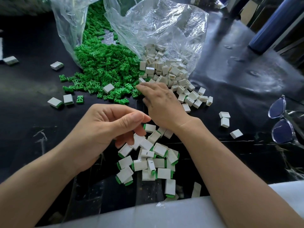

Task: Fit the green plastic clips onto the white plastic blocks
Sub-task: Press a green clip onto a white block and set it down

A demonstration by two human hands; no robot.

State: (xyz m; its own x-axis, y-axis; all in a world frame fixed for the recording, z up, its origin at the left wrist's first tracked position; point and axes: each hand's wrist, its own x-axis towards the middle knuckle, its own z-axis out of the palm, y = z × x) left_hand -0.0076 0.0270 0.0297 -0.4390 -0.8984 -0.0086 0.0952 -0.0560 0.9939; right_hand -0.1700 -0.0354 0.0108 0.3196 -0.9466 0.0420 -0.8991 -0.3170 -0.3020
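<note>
Head view. Judged step: fetching parts, with right hand laid fingertips-down on near edge of green clips, beside white blocks spilling from clear bag; pinch not discernible; left hand loosely curled, empty, above near pile of assembled blocks. Next: needs one clip, one block, aligned. Black glossy desk; spectacles at right.

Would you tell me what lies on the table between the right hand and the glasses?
Head view: loose white blocks lie scattered on the dark table between the right hand and the glasses.
</note>
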